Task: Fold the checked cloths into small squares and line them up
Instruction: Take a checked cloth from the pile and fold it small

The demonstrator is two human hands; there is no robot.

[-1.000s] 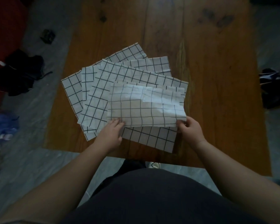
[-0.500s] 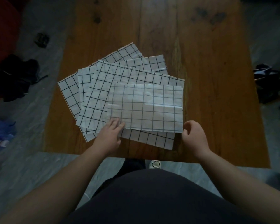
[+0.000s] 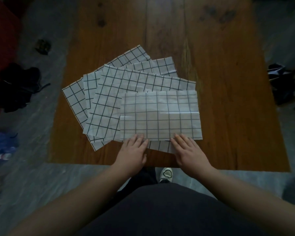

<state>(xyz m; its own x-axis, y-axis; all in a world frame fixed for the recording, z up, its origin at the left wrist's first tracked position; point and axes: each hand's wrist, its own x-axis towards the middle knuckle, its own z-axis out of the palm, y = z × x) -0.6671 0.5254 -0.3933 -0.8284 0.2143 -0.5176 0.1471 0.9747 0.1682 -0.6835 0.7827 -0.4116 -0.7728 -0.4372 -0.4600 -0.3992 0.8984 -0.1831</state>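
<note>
Left hand and right hand press flat on the top cloth at its near edge; corners should align before creasing.

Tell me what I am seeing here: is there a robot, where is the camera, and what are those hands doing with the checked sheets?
No robot here: a person wears a camera on the head, so you look down along their arms. The left hand and right hand lie flat, fingers straight, resting on the near edge of a folded checked cloth. Neither grips anything. That cloth lies on top of several larger checked cloths, fanned out on a wooden table. A dark bundle lies on the floor at the left, too dim to identify.
</note>
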